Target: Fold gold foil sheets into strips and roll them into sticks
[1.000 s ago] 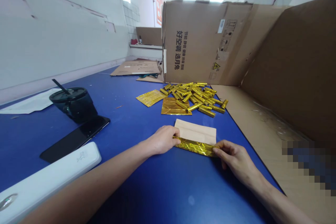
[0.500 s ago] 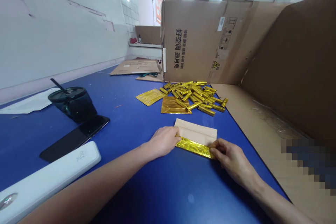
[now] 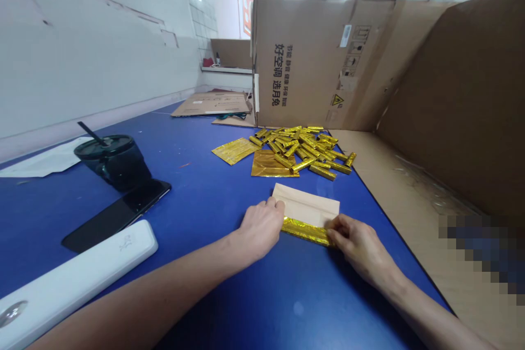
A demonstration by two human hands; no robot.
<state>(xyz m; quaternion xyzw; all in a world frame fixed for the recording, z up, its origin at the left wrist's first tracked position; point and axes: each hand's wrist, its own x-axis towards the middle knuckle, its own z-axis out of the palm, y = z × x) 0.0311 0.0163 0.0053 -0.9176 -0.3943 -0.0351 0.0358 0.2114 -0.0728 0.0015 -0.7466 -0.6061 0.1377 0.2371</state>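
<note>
A sheet of gold foil paper (image 3: 305, 206) lies on the blue table with its pale backing facing up. Its near edge is folded over into a shiny gold strip (image 3: 304, 229). My left hand (image 3: 262, 227) grips the left end of the fold, fingers curled over it, so that end is hidden. At the right end of the strip, my right hand (image 3: 353, 238) pinches the fold between thumb and fingers. Beyond the sheet lies a heap of small gold foil rolls (image 3: 307, 147), next to a flat gold sheet (image 3: 266, 165) and a paler gold sheet (image 3: 233, 150).
To the left are a dark cup with a straw (image 3: 117, 161), a black phone (image 3: 118, 216) and a long white device (image 3: 82, 279). A large cardboard box (image 3: 311, 65) stands at the back, with cardboard (image 3: 459, 120) along the right. Flat cardboard pieces (image 3: 213, 104) lie farther back.
My left hand has shifted slightly right and covers more of the fold's left end. My right hand keeps its pinch almost in place, and the gold strip shows a little shorter.
</note>
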